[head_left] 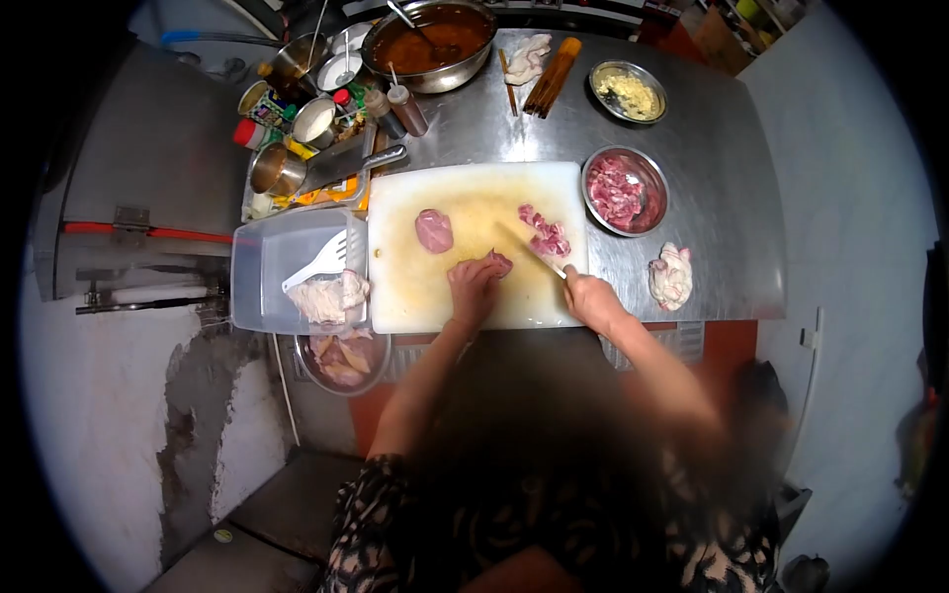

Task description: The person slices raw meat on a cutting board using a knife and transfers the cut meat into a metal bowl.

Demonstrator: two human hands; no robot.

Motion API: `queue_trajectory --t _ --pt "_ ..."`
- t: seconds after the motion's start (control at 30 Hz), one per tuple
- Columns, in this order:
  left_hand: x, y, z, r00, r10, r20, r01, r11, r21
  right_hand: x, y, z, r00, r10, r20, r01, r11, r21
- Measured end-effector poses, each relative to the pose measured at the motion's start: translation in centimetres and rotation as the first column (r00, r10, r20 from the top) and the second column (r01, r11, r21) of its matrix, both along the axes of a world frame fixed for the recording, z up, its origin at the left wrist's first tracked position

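Note:
A piece of raw meat (501, 263) lies on the white cutting board (415, 301), its left part covered by my left hand (474, 289), whose fingers are curled onto it. My right hand (593, 298) is wrapped round the handle of a kitchen knife (535, 253). The blade points up and left over the board, right of the held meat and beside a small heap of cut meat pieces (547, 235). A larger whole piece of meat (434, 230) rests on the board's left half, apart from both hands.
Right of the board stand a metal bowl of cut meat (618, 191) and a crumpled cloth (671, 278). Behind is a bowl of chopped garlic-like bits (630, 94). A plastic tub (259, 277) with a white slotted spatula (321, 261) stands left. A large bowl of reddish liquid (427, 44) is at the back.

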State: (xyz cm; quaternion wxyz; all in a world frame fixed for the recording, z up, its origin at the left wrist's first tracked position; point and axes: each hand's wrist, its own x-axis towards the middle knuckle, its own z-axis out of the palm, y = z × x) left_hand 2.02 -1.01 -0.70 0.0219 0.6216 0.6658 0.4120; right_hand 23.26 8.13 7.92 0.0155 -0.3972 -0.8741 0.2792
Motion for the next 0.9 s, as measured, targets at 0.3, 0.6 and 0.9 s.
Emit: queue_trajectory --t 0.3,0.6,0.9 --pt "-0.1 0.5 -0.4 0.961 -0.131 0.243 0.124 0.991 0.046 -3.4 -0.1 -0.6 0.981 0.194 0.005 -0.191 0.971 -0.142" --pt "-0.1 0.6 0.0 0.964 -0.142 0.225 0.136 0.99 0.041 -4.4 -0.2 -2.8 0.991 0.131 -0.01 -0.131 0.972 -0.197" --pt "-0.5 0.4 0.1 0.962 -0.238 0.132 0.234 0.971 0.051 -8.7 0.2 -3.8 0.996 0.074 -0.047 -0.08 0.984 -0.161"
